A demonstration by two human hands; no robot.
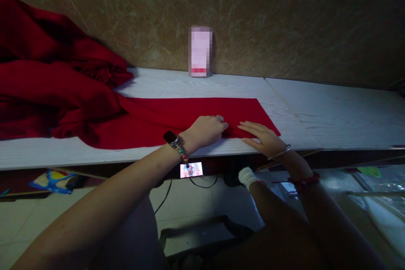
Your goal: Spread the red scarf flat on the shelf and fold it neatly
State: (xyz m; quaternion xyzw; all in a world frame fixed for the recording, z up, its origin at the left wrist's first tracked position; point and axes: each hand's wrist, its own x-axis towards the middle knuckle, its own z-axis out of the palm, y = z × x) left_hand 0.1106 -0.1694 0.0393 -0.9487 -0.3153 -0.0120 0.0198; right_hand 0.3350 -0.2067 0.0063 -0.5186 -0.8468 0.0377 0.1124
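A long strip of red cloth [142,118] lies along the white bench, its right part flat with a slanted end and its left part wavy. My left hand [207,130] is closed at the cloth's near edge, fingers curled down against the fabric; the fingertips are hidden. A ring, a watch and a beaded bracelet are on that hand and wrist. To its right, my right hand [261,137] lies flat on the cloth near the slanted end, with fingers stretched out and slightly apart. A bangle circles that wrist.
More red cloth [47,50] is heaped at the left against the marbled wall [268,21]. A blurred pink upright object [200,50] leans on the wall behind the white bench [332,109]. Below the front edge are a lit phone [191,170], a cable and a blue packet [55,181].
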